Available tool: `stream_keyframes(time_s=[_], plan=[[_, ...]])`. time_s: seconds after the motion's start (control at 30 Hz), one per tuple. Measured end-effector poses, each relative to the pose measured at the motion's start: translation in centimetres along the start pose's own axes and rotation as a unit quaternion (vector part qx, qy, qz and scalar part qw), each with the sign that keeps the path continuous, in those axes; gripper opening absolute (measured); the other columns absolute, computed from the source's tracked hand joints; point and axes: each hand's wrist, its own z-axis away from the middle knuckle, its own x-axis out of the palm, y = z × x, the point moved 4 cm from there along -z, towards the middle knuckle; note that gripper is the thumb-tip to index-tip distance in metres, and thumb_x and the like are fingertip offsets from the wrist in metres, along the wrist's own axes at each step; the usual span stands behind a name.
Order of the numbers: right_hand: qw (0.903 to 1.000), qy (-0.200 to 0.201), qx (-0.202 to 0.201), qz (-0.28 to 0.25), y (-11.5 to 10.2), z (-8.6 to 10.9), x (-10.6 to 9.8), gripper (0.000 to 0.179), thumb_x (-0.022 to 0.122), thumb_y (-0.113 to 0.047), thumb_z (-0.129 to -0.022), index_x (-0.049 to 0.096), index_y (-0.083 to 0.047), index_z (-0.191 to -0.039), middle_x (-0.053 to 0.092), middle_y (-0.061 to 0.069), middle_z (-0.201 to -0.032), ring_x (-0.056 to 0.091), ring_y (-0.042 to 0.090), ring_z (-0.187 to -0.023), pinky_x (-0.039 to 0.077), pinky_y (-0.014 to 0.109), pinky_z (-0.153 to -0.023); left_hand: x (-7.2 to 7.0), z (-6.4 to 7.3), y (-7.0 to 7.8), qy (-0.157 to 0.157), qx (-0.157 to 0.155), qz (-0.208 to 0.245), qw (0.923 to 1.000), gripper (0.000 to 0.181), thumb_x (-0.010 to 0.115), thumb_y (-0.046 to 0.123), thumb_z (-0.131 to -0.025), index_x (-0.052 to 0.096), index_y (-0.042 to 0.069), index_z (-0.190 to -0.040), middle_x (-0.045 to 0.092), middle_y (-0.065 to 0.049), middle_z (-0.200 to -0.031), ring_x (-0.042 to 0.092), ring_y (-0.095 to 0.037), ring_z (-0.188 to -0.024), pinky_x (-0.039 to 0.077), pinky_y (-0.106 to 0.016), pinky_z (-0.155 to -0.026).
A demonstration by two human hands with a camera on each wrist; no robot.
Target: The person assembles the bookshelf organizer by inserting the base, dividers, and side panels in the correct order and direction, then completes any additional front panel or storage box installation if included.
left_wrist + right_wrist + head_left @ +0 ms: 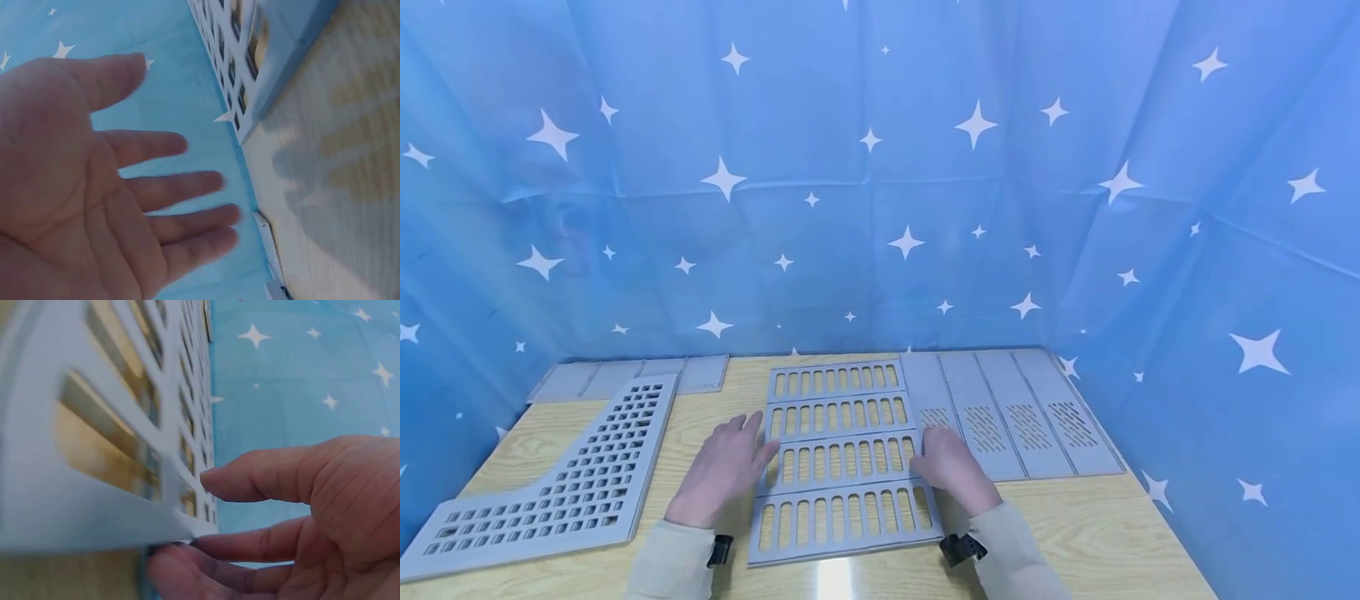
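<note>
A grey slotted panel (850,433), made of several strips lying in rows, rests flat on the wooden table in the middle of the head view. My left hand (726,462) hovers by its left edge, thumb near the rim and fingers spread. In the left wrist view the palm of that left hand (119,181) shows with nothing in it. At the panel's right edge, my right hand (951,467) grips the side. The right wrist view has the thumb of the right hand (325,506) over the slotted face and the other fingers curled at the edge, their tips partly hidden.
Grey boards (1037,450) with small slanted slots lie to the right, against the slotted panel. An L-shaped grey grid (625,500) lies at left, in front of narrow grey boards (658,367). A blue curtain with white stars (880,167) hangs behind the table (1097,533).
</note>
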Motion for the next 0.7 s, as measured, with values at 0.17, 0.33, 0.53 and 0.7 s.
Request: stream_keyframes(time_s=[0.17, 0.33, 0.53, 0.7], plan=[[0.9999, -0.005, -0.011, -0.008, 0.2, 0.3, 0.4, 0.021, 0.065, -0.005, -0.088, 0.055, -0.007, -0.071, 0.041, -0.002, -0.057, 0.038, 0.012, -0.048, 0.03, 0.023, -0.044, 0.8, 0.1, -0.1, -0.055, -0.026, 0.014, 0.9981, 0.06, 0.058, 0.028, -0.106, 0.045, -0.014, -0.146, 0.059, -0.037, -0.13, 0.058, -0.055, -0.12, 0.047, -0.066, -0.101], [0.9986, -0.034, -0.026, -0.03, -0.3, 0.6, 0.6, 0.045, 0.067, -0.011, -0.092, 0.038, -0.017, -0.057, 0.029, -0.008, -0.05, 0.028, 0.009, -0.045, 0.025, 0.023, -0.044, 0.9, 0.3, 0.0, -0.058, -0.042, 0.014, 0.9973, 0.059, 0.06, 0.026, -0.104, 0.047, -0.013, -0.145, 0.059, -0.036, -0.131, 0.059, -0.052, -0.119, 0.048, -0.063, -0.101], [0.9988, -0.035, -0.019, -0.028, -0.8, 0.7, 1.0, 0.04, 0.065, -0.008, -0.091, 0.042, -0.016, -0.058, 0.033, -0.007, -0.05, 0.031, 0.01, -0.044, 0.024, 0.023, -0.043, 1.0, 0.4, 0.2, -0.051, -0.039, 0.001, 0.998, 0.058, 0.062, 0.024, -0.102, 0.048, -0.013, -0.145, 0.059, -0.036, -0.131, 0.06, -0.051, -0.118, 0.05, -0.063, -0.099], [0.9999, -0.011, 0.007, -0.006, -0.7, 0.6, 1.4, 0.031, 0.065, -0.007, -0.088, 0.05, -0.013, -0.061, 0.038, -0.004, -0.052, 0.035, 0.01, -0.045, 0.026, 0.022, -0.041, 1.2, 0.5, 0.3, -0.058, -0.039, 0.003, 0.9975, 0.059, 0.063, 0.024, -0.102, 0.047, -0.013, -0.146, 0.057, -0.036, -0.134, 0.056, -0.053, -0.123, 0.047, -0.064, -0.102]])
